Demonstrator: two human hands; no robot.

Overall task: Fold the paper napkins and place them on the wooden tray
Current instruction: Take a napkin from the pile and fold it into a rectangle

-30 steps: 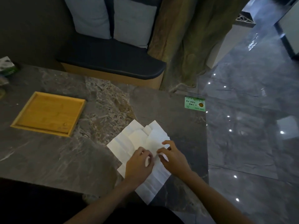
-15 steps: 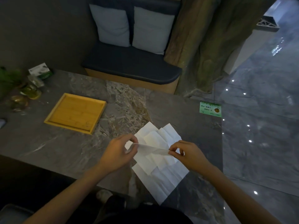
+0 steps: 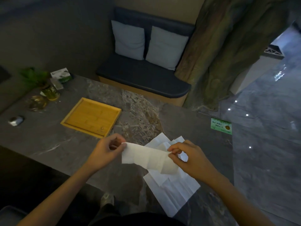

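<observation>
A white paper napkin (image 3: 146, 156) hangs stretched in the air between my hands, above the table. My left hand (image 3: 105, 152) pinches its left top corner and my right hand (image 3: 187, 158) pinches its right end. Under it lies a loose pile of unfolded white napkins (image 3: 172, 190), spread towards the table's near right edge. The wooden tray (image 3: 92, 117) sits to the upper left of my hands with nothing on it.
The grey stone table (image 3: 48, 144) carries a small plant (image 3: 35, 77), glass dishes (image 3: 38, 102), a tissue box (image 3: 61, 75) and a small metal object (image 3: 16, 120) at the far left. A green card (image 3: 221, 126) lies near the right edge. A bench with cushions (image 3: 143, 74) stands behind.
My hands have lifted one napkin off the pile and pulled it out wide between them. The view has tipped up and left, bringing the tray nearer the middle.
</observation>
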